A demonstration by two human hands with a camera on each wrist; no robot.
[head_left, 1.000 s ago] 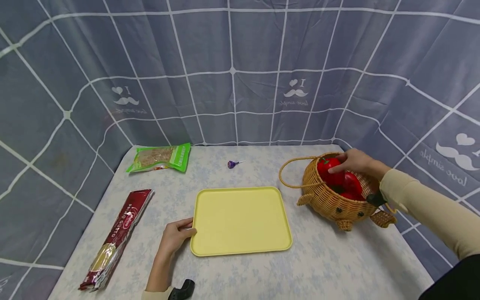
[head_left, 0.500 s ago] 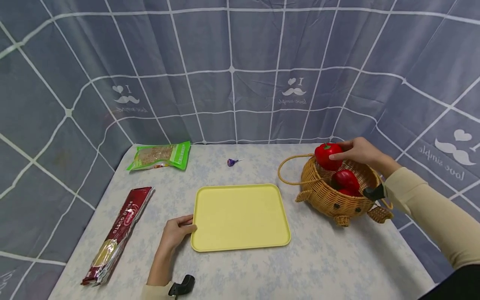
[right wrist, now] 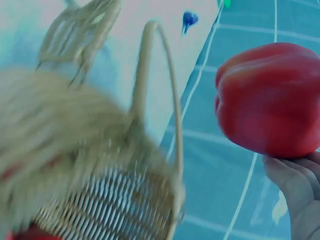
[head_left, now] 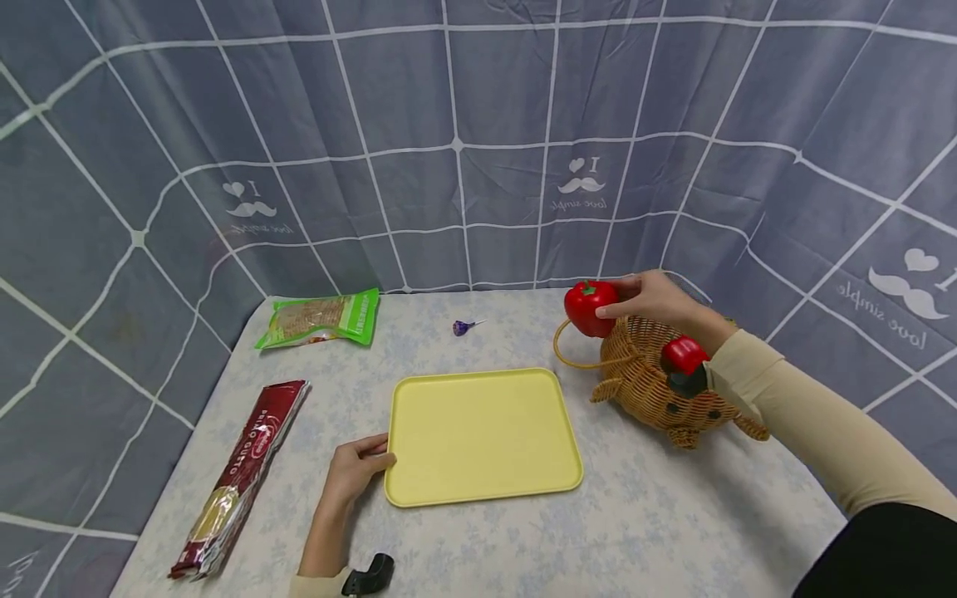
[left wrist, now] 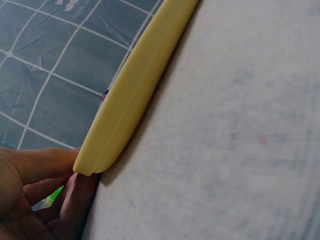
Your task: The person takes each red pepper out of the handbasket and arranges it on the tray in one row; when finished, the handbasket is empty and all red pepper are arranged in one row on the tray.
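Note:
My right hand (head_left: 658,301) holds a red bell pepper (head_left: 585,311) with a green stem, raised at the left rim of a wicker basket (head_left: 645,392). In the right wrist view the lobed bell pepper (right wrist: 270,100) lies between thumb and fingers, apart from the blurred basket (right wrist: 135,195). Another red, glossy piece (head_left: 684,355) shows inside the basket, partly hidden by my wrist. My left hand (head_left: 351,472) pinches the left edge of a yellow rectangular tray (head_left: 484,436). Close up in the left wrist view, thumb and fingers meet at the corner of the tray (left wrist: 130,100).
A lollipop (head_left: 465,327) in purple wrapping lies behind the tray. At the back left is a green packet (head_left: 321,318), and a long dark red packet (head_left: 242,477) lies at the left. The basket's loop handle (head_left: 571,357) sticks out leftward. Grey-blue checked curtains surround the table.
My right hand has lifted the bell pepper out of the basket and carried it left past the rim. The left hand has stayed at the tray's edge.

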